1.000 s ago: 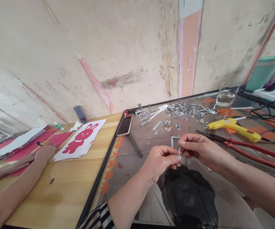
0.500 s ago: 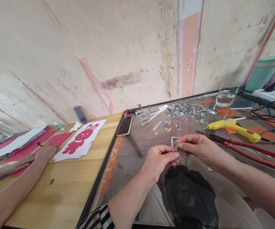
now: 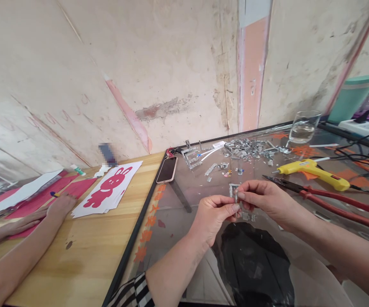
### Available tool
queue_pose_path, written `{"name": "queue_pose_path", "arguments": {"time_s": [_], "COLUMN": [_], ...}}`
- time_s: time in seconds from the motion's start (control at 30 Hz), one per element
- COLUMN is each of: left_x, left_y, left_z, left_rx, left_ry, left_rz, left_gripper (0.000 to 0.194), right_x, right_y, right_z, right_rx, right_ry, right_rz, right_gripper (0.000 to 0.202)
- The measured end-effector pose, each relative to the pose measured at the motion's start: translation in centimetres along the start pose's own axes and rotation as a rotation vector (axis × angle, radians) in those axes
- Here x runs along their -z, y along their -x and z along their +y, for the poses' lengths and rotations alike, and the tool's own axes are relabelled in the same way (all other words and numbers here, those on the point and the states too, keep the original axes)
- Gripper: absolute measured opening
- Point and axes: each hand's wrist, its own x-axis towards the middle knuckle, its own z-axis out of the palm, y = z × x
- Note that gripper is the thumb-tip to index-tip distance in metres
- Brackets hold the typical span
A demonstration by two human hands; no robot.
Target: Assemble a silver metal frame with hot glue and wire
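Head view: left hand [image 3: 212,214] and right hand [image 3: 263,197] pinch a thin silvery strip [image 3: 236,197], seemingly mid-work; beyond their fingertips, grey metallic scraps [image 3: 243,148] lie loose.

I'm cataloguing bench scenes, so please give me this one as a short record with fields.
Left hand: pinches a small silvery piece with the right hand; person's left hand
Right hand: fingertips on the same piece; person's right hand
Tools: red-handled pliers, yellow glue gun beyond them
Loose parts: heap of silvery bits near the wall
Also on this table: phone, glass partly filled
Neighbouring table: rabbit picture; another person's hand by red paper
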Motion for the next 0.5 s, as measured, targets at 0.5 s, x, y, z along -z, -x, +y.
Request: {"name": "queue_pose_path", "arguments": {"time_s": [0.5], "left_x": [-0.41], "left_y": [0.09], "left_z": [-0.06], "left_rx": [-0.038], "left_ry": [-0.008], "left_rz": [0.021], "left_gripper": [0.026], "right_x": [-0.53], "right_y": [0.37], "right_z": [-0.07], "right_rx": [0.046], "right_ry": [0.087], "right_rz": [0.066], "right_gripper": [0.018]}}
